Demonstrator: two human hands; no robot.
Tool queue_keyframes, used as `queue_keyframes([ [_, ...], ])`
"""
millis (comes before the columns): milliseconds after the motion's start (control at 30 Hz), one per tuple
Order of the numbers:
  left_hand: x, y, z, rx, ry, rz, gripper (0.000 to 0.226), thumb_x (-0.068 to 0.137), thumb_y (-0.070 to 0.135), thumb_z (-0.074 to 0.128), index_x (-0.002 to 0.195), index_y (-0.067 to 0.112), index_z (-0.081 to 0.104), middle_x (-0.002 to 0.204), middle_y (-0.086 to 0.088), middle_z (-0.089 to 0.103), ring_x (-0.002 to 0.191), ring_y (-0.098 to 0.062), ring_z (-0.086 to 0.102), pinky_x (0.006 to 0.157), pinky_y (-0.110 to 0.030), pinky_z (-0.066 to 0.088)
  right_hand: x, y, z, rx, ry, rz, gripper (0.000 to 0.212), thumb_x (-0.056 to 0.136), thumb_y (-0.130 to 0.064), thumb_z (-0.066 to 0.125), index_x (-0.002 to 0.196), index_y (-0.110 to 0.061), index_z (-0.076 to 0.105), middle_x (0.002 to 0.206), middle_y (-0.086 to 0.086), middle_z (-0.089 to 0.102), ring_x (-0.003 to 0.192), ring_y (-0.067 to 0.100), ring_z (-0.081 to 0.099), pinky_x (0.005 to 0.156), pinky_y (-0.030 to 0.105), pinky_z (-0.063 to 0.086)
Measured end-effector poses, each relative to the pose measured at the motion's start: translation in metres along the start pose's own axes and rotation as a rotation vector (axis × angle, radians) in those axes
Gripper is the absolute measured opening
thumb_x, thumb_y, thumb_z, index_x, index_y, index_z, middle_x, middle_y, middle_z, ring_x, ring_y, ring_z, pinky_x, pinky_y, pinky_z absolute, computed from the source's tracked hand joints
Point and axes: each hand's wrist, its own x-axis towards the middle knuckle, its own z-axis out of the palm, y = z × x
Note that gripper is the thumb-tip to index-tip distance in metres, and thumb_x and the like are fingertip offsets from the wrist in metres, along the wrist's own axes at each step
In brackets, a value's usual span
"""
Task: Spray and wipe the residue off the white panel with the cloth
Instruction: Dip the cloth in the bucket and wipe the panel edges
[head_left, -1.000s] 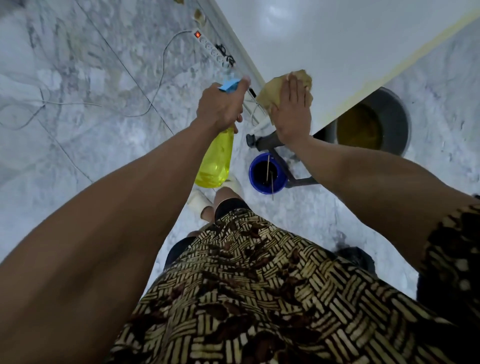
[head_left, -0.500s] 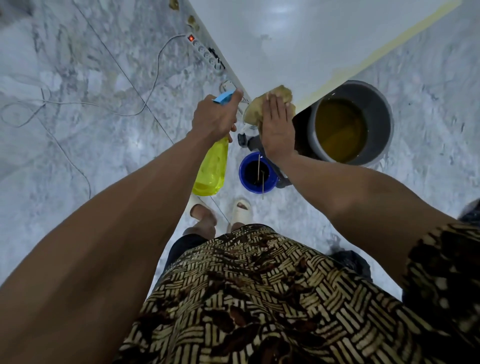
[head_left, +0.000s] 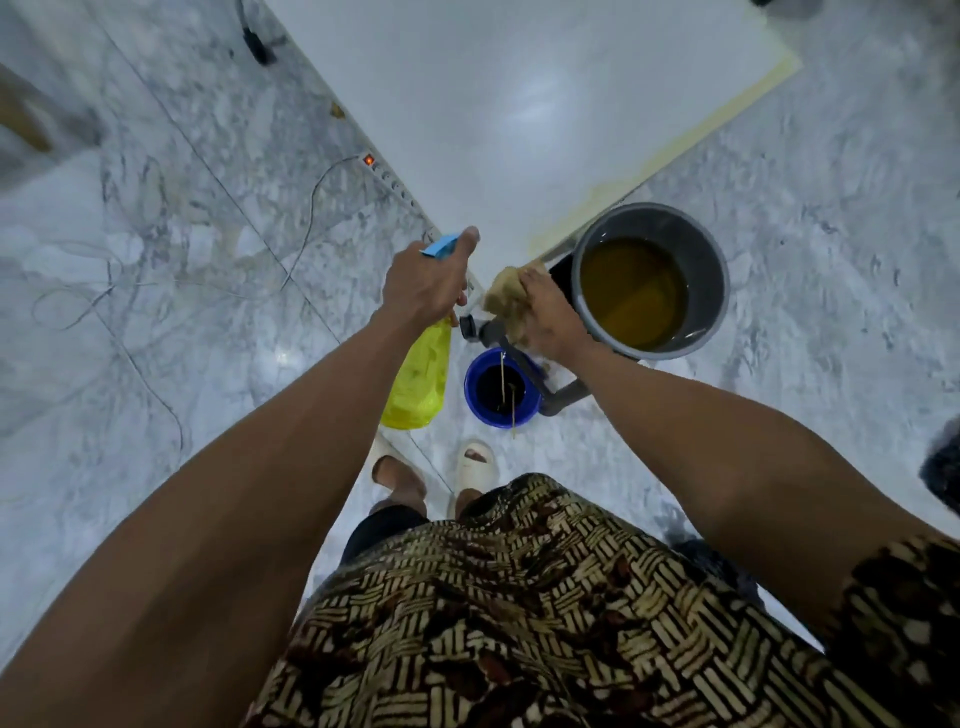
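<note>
a yellow spray bottle (head_left: 418, 382) with a blue nozzle is gripped in the left hand (head_left: 427, 279), the fingers curled tight round its neck and one fingertip stretched forward along the top of the nozzle. the bottle hangs below the fist, over the marble floor (head_left: 156, 260). a crumpled tan cloth (head_left: 506, 301) is bunched in the right hand (head_left: 550, 317), the fingers closed together over it; how firmly it is pinched cannot be told. the cloth is held just below the near corner of the white panel (head_left: 519, 104), and whether it touches the panel cannot be told. the panel stretches away from that corner, and a yellowish strip of residue (head_left: 675, 150) is seen along its right edge. a grey bucket (head_left: 717, 291) of brownish liquid stands on the floor just right of the cloth hand, partly under the panel's edge. a small blue bucket (head_left: 475, 395) stands between the two forearms, near two sandalled feet. a power strip (head_left: 395, 182) with a lit red switch lies along the panel's left edge.
</note>
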Motion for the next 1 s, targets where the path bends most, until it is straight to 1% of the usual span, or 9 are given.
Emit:
queue_keyframes([
  [133, -0.017, 0.045, 0.003, -0.016, -0.05, 0.091, 0.073, 0.094, 0.072, 0.063, 0.073, 0.003, 0.076, 0.066, -0.008, 0.077, 0.071, -0.03, 0.08, 0.079, -0.054, 0.069, -0.018, -0.015, -0.052, 0.824, -0.008, 0.42, 0.036, 0.103, -0.023, 0.046, 0.127, 0.0, 0.059, 0.123, 0.023, 0.063, 0.113, 0.038, 0.06, 0.097, 0.046, 0.049],
  [233, -0.029, 0.087, 0.004, 0.017, -0.05, 0.174, 0.068, 0.102, 0.062, 0.061, 0.072, 0.002, 0.073, 0.066, -0.009, 0.075, 0.076, -0.035, 0.08, 0.063, -0.033, 0.066, -0.034, -0.017, -0.091, 1.628, 0.041, 0.423, 0.046, 0.104, -0.033, 0.043, 0.134, 0.001, 0.054, 0.127, 0.021, 0.061, 0.115, 0.034, 0.059, 0.107, 0.047, 0.045],
  [333, -0.033, 0.127, 0.009, 0.041, -0.077, 0.25, 0.067, 0.103, 0.06, 0.062, 0.075, 0.0, 0.076, 0.069, -0.011, 0.077, 0.072, -0.035, 0.08, 0.058, -0.035, 0.065, -0.04, -0.007, -0.124, 1.888, 0.15, 0.353, 0.045, 0.102, -0.036, 0.046, 0.131, -0.005, 0.06, 0.127, 0.017, 0.064, 0.121, 0.034, 0.058, 0.109, 0.047, 0.044],
  [433, -0.031, 0.162, 0.012, 0.05, -0.11, 0.289, 0.066, 0.103, 0.058, 0.063, 0.084, -0.004, 0.078, 0.077, -0.017, 0.078, 0.075, -0.034, 0.08, 0.053, -0.03, 0.062, -0.038, 0.001, -0.143, 2.191, 0.218, 0.309, 0.039, 0.097, -0.044, 0.048, 0.123, -0.016, 0.06, 0.107, 0.014, 0.07, 0.094, 0.031, 0.069, 0.082, 0.039, 0.058],
  [500, -0.021, 0.184, 0.013, 0.035, -0.149, 0.323, 0.065, 0.103, 0.057, 0.063, 0.096, -0.006, 0.079, 0.079, -0.018, 0.076, 0.082, -0.038, 0.08, 0.054, -0.034, 0.063, -0.029, 0.002, -0.153, 2.3, 0.276, 0.272, 0.044, 0.097, -0.053, 0.043, 0.119, -0.018, 0.059, 0.098, 0.014, 0.07, 0.08, 0.029, 0.071, 0.071, 0.036, 0.059],
  [667, 0.014, 0.227, 0.013, 0.132, -0.213, 0.416, 0.062, 0.103, 0.06, 0.059, 0.11, 0.002, 0.08, 0.075, -0.009, 0.074, 0.081, -0.036, 0.08, 0.059, -0.032, 0.062, 0.006, -0.012, -0.173, 2.307, 0.278, 0.15, 0.068, 0.095, -0.062, 0.043, 0.141, -0.012, 0.052, 0.138, 0.02, 0.057, 0.122, 0.038, 0.056, 0.103, 0.051, 0.048],
  [833, 0.07, 0.256, 0.013, 0.203, -0.325, 0.448, 0.079, 0.079, 0.082, 0.059, 0.101, 0.01, 0.081, 0.1, -0.02, 0.075, 0.077, -0.032, 0.08, 0.08, -0.053, 0.068, 0.057, -0.029, -0.187, 2.309, 0.369, 0.089, 0.078, 0.088, -0.061, 0.054, 0.148, -0.012, 0.046, 0.152, 0.017, 0.045, 0.14, 0.036, 0.042, 0.114, 0.051, 0.037],
  [900, 0.088, 0.261, 0.009, 0.242, -0.387, 0.465, 0.077, 0.079, 0.084, 0.06, 0.107, 0.016, 0.081, 0.109, -0.019, 0.071, 0.068, -0.026, 0.08, 0.069, -0.041, 0.068, 0.076, -0.04, -0.189, 2.299, 0.397, 0.036, 0.09, 0.077, -0.055, 0.072, 0.15, -0.011, 0.042, 0.154, 0.017, 0.041, 0.142, 0.036, 0.038, 0.115, 0.051, 0.033],
  [1000, 0.118, 0.267, 0.004, 0.32, -0.471, 0.475, 0.061, 0.098, 0.07, 0.062, 0.124, 0.017, 0.079, 0.109, -0.012, 0.068, 0.05, -0.021, 0.075, 0.051, -0.028, 0.06, 0.101, -0.056, -0.191, 2.281, 0.483, -0.024, 0.116, 0.05, -0.043, 0.094, 0.148, -0.007, 0.044, 0.151, 0.02, 0.045, 0.142, 0.036, 0.038, 0.115, 0.05, 0.033],
])
